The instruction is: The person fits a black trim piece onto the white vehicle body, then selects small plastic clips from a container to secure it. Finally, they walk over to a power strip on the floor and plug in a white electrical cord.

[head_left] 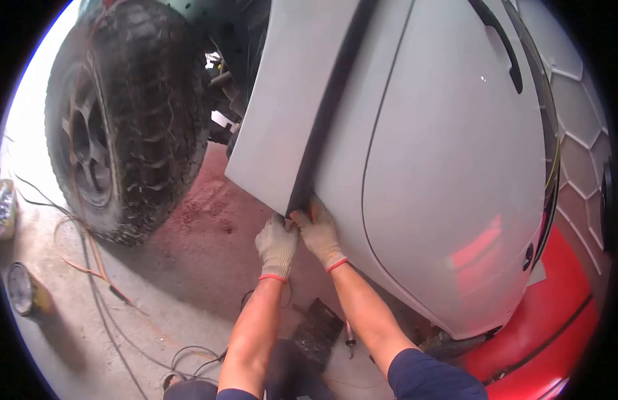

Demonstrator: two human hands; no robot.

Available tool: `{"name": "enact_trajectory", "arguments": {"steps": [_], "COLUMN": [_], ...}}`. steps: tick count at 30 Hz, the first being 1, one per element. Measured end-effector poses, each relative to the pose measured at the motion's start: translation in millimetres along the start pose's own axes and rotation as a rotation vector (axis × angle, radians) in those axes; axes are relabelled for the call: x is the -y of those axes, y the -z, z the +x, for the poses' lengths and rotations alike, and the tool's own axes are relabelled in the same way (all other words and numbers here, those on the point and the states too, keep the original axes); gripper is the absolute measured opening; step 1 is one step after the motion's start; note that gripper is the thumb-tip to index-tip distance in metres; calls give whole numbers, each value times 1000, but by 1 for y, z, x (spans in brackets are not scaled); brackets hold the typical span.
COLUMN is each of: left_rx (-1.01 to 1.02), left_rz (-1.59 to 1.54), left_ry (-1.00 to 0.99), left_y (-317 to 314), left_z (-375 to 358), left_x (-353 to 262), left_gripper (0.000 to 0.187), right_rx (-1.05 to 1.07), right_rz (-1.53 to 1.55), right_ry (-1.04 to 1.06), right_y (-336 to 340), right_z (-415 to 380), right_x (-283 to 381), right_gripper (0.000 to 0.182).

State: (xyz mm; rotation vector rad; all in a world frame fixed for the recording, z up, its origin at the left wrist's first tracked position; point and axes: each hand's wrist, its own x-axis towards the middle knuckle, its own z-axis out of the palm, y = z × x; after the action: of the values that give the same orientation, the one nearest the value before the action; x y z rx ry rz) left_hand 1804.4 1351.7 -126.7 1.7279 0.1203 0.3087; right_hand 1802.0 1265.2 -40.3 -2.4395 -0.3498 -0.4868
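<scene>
A grey car body (449, 167) fills the upper right, with a front fender panel (282, 113) and a door beside it. A black rubber strip (325, 113) runs down the gap between them. My left hand (277, 245), in a white work glove, pinches the strip's lower end at the fender's bottom edge. My right hand (319, 232), also gloved, presses fingers on the same lower end from the door side. Both hands touch each other there.
A knobbly front tyre (132, 120) on a dark wheel stands at the left. Cables (95, 280) trail over the concrete floor. A can (25, 290) lies at the left edge. A dark flat tool (317, 330) and a screwdriver (349, 337) lie below my arms. Red bodywork (555, 320) sits lower right.
</scene>
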Motion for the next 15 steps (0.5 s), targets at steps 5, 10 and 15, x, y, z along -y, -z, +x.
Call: {"name": "enact_trajectory", "arguments": {"steps": [5,10,15], "left_rx": [220,347,107], "left_rz": [365,551,866], "left_ry": [-105,214,821], "left_y": [56,231,460], "left_z": [-21,-104,-298], "left_x": [44,87,73], "left_gripper": [52,55,45], "right_rx": [78,209,363], "right_rz": [-178,-44,-192], "right_ry": [-202,-253,-274], "right_y": [-2,17,56], "right_z": [-4,-14,-18], "right_x": [25,45,113], "right_gripper": [66,71,71]}}
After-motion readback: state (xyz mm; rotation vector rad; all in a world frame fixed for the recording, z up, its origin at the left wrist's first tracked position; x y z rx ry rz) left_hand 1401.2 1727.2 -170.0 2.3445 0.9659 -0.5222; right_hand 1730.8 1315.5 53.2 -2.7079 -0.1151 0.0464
